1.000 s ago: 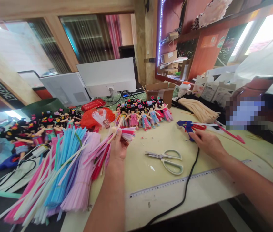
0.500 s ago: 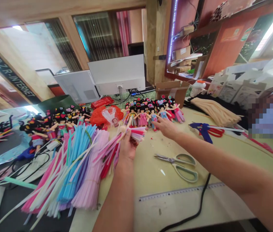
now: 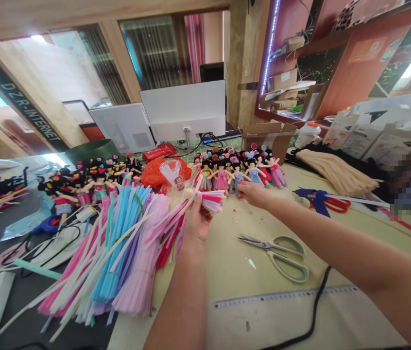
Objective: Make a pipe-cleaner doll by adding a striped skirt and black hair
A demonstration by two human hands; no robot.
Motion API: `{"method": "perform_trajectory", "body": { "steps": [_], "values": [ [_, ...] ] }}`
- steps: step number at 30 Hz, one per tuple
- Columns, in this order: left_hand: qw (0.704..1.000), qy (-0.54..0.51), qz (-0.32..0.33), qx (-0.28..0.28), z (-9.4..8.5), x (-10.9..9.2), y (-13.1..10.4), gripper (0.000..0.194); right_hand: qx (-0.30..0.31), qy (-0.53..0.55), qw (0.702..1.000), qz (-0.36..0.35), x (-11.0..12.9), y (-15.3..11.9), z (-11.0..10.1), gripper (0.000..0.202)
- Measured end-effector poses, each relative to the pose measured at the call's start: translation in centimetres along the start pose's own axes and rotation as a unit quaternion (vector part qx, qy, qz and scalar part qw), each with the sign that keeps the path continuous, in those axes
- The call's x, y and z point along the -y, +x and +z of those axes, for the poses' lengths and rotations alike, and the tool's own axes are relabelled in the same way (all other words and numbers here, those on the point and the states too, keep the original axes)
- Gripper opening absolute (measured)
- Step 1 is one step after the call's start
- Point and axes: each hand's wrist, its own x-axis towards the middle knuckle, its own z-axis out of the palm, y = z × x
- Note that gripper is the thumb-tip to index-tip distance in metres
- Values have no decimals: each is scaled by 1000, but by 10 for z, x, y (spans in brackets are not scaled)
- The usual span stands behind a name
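My left hand [image 3: 197, 221] is closed around a small pipe-cleaner doll [image 3: 213, 200] with a pink and white skirt and beige limbs; its head end is partly hidden. Further right, my right hand [image 3: 254, 193] reaches to the front of a row of dolls and pinches the lower part of a black-haired doll in blue [image 3: 238, 179]. Beside it stands a doll in a pink dress [image 3: 222, 181]. Bundles of blue pipe cleaners [image 3: 112, 272] and lilac pipe cleaners [image 3: 138, 282] lie left of my left forearm.
Open scissors [image 3: 274, 250] lie below my right forearm, with a ruler [image 3: 282, 296] and a black cable [image 3: 316, 311] nearer me. A blue glue gun [image 3: 316, 199] rests at right. Behind are an orange bag [image 3: 152, 172], a cardboard box [image 3: 264, 136] and a monitor [image 3: 183, 107].
My right hand's fingers have come down and closed at the lower part of the blue doll. My left hand keeps its doll. The whole view has shifted slightly.
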Motion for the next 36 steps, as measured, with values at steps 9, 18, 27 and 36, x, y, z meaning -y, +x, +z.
{"method": "perform_trajectory", "body": {
  "steps": [9,18,27,36],
  "values": [
    [1000,-23,2,-2,1,-8,-2,29,61,24,995,70,15,10,18,37],
    [1000,-19,6,-6,0,-7,1,26,51,50,997,-5,42,-1,6,41],
    [1000,-19,-2,-4,3,-6,-1,23,37,45,998,28,21,-22,3,32],
    [1000,-2,-13,-15,4,-1,0,22,44,58,996,51,22,-21,11,39]
  ]
}}
